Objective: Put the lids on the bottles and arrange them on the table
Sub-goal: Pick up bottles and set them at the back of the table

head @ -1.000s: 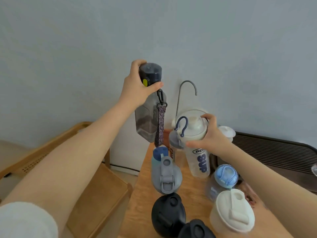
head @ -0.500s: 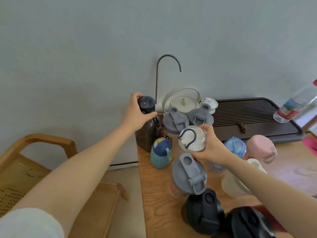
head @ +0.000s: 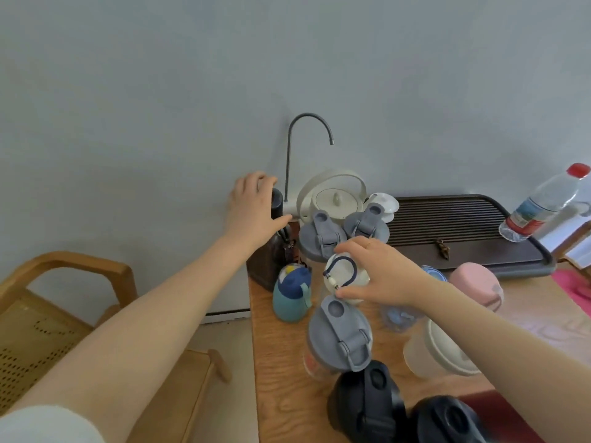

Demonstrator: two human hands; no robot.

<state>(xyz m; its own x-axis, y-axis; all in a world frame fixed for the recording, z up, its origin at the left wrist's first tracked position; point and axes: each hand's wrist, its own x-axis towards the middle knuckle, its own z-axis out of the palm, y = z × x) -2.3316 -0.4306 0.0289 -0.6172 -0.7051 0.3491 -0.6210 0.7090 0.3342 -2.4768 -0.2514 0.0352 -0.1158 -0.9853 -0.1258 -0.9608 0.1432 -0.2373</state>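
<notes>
At the table's far left corner, the dark smoky bottle (head: 267, 260) is now set down on the wooden table (head: 281, 362); a second ago it was held high in the air. The left hand (head: 256, 209) is spread over its black cap, fingers loosened — no firm clasp can be confirmed. The right hand (head: 380, 273) is closed around the white-lidded bottle (head: 343, 279), thumb and fingers pinching the lid with its dark loop, as in both earlier frames. Just beside it stand a teal bottle (head: 289, 295) with a blue lid and a grey-lidded bottle (head: 339, 337); two more grey lids lie behind, two black-lidded bottles (head: 367, 407) nearest the camera. A pink bottle (head: 476, 282) stands right — before the dark slatted tray (head: 463, 225).
</notes>
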